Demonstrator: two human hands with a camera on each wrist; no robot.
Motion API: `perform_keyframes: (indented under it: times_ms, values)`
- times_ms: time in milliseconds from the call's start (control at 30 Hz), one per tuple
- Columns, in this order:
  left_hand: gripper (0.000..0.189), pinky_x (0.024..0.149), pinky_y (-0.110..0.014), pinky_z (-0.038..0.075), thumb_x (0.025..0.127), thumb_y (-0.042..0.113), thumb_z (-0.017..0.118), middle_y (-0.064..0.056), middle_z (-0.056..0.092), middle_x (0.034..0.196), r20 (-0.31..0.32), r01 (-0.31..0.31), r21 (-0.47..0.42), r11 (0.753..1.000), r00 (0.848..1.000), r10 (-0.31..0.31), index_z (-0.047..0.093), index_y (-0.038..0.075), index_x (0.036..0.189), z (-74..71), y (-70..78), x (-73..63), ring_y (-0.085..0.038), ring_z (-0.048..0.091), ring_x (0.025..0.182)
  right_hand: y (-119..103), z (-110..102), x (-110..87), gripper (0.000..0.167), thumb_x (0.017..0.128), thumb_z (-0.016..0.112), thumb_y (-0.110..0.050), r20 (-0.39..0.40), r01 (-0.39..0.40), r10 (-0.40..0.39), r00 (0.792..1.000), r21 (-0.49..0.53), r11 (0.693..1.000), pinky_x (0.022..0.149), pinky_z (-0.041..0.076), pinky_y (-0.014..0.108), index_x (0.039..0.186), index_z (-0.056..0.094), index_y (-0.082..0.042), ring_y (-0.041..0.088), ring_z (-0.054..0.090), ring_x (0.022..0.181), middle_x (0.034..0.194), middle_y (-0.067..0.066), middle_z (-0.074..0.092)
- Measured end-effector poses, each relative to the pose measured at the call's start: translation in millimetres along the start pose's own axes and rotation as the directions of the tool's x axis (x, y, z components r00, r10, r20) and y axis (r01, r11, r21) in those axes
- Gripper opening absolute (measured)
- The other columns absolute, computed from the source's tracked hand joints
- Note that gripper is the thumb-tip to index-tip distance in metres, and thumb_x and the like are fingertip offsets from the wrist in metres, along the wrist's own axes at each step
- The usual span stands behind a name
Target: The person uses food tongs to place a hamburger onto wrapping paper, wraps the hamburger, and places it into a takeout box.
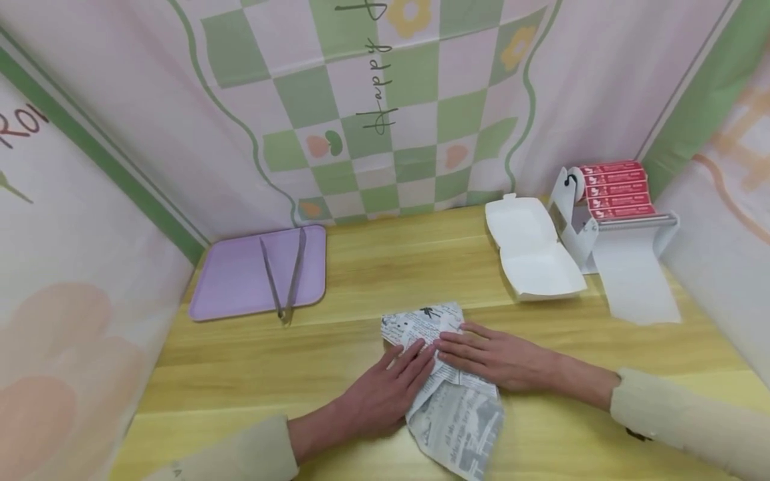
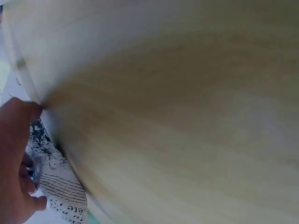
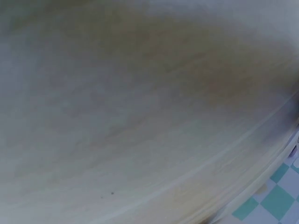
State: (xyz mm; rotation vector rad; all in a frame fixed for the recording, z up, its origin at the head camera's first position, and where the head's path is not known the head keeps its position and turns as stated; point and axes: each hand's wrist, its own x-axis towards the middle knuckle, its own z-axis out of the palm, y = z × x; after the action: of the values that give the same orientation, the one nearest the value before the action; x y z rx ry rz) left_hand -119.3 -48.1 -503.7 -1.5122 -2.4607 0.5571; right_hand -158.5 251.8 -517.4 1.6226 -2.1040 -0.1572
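A sheet of newsprint-patterned paper point(image 1: 460, 427), folded over on itself, lies on the wooden table in the head view. My left hand point(image 1: 385, 394) rests on its left side with fingers straight. From the right, my right hand point(image 1: 493, 354) lies flat across the upper folds, its fingertips beside the left ones. Whatever the folds may enclose is hidden. In the left wrist view, the left hand point(image 2: 16, 158) is at the left edge beside the printed paper point(image 2: 63, 191). The right wrist view shows mostly blurred table, without the hand.
At the back left, metal tongs point(image 1: 293, 280) lie on a purple tray point(image 1: 231, 277). An opened white clamshell box point(image 1: 538, 267) sits back right, beside a dispenser point(image 1: 580, 230) with a roll of red-printed labels point(image 1: 619, 190) and a hanging white strip point(image 1: 637, 280). Patterned cloth point(image 1: 373, 100) backs the table.
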Motion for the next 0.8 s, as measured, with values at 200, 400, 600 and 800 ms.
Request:
perform_keyframes:
  times_ms: [200,400,600,800]
  values:
    - [0.057,0.124,-0.039,0.026,0.103,0.027,0.041,-0.012,0.023,0.166,-0.037,-0.088,0.005,0.996,0.995,0.088,0.032,0.008,0.156,-3.4,-9.4,-0.5,-0.030,0.020,0.154,3,-1,-2.1,0.059,0.099,0.036,-0.021,0.000,0.011,-0.011,1.000,0.045,0.999,0.128,0.011,0.040,0.156,0.030,-0.008,0.022,0.014,0.156,0.160,0.009,0.038]
    - [0.061,0.124,-0.033,0.026,0.098,0.031,0.059,-0.004,0.028,0.165,-0.103,-0.170,-0.258,0.951,0.984,0.147,0.040,0.013,0.153,-0.2,-33.1,-4.5,-0.023,0.023,0.154,5,-1,-3.3,0.051,0.108,0.025,-0.025,-0.050,0.050,-0.044,0.998,0.136,0.989,0.128,0.008,0.037,0.153,0.037,-0.004,0.024,0.015,0.156,0.157,0.013,0.041]
    - [0.061,0.122,-0.032,0.030,0.095,0.037,0.062,-0.006,0.036,0.161,-0.191,-0.246,-0.294,0.924,0.962,0.195,0.047,0.010,0.148,2.7,-42.8,-3.7,-0.025,0.031,0.151,5,-4,-0.7,0.049,0.108,0.030,-0.027,-0.165,0.081,-0.048,0.985,0.200,0.976,0.127,0.018,0.036,0.143,0.050,0.002,0.030,0.038,0.146,0.148,0.020,0.050]
    - [0.052,0.119,-0.031,0.033,0.092,0.022,0.064,-0.003,0.044,0.156,-0.254,-0.233,-0.503,0.833,0.960,0.115,0.055,0.011,0.142,9.1,-46.3,-3.7,-0.021,0.035,0.149,7,-6,2.5,0.044,0.101,0.042,-0.014,-0.198,0.067,-0.007,0.980,0.299,0.952,0.126,0.021,0.033,0.141,0.053,0.002,0.027,0.042,0.145,0.144,0.018,0.055]
